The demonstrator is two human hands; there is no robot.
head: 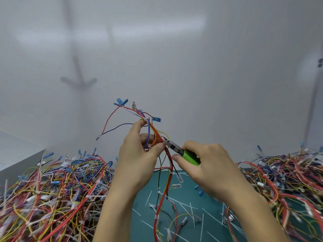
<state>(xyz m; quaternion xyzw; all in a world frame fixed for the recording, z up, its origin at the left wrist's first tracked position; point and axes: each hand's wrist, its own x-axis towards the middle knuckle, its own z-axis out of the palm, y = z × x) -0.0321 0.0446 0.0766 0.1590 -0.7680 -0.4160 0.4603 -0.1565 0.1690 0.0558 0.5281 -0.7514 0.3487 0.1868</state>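
My left hand [138, 154] holds a wire harness [150, 130] up in front of me, pinching the bundle of red, yellow, blue and purple wires between thumb and fingers. Blue connectors [122, 102] stick up at the harness's top, and its red tail hangs down to the green mat [206, 206]. My right hand [208, 163] grips green-handled cutters [181, 152]. The metal jaws of the cutters touch the red wires just right of my left thumb; whether they bite a white tie there is hidden.
A big heap of tied wire harnesses [52, 194] fills the left of the table, and another heap [288, 180] fills the right. Several cut white tie ends [192, 210] lie scattered on the mat. A white box edge [21, 154] stands at far left before a plain white wall.
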